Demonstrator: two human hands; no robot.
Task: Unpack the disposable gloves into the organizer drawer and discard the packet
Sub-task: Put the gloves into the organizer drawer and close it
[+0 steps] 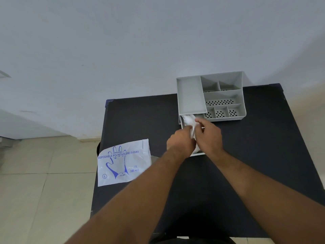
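A grey organizer (191, 95) with several compartments stands at the back of the black table (140, 120). Its drawer (199, 153) is pulled out toward me, under my hands. A bundle of clear white gloves (189, 120) lies in the drawer. My left hand (181, 141) and my right hand (208, 136) are together over the drawer, both gripping the gloves. The white glove packet (123, 164) with blue print lies flat at the table's left edge, partly overhanging it.
A white wall rises behind the table. Beige tiled floor (35, 191) lies to the left. A dark round object (98, 148) peeks out beside the table's left edge. Dark table surface shows on the right and in front of the drawer.
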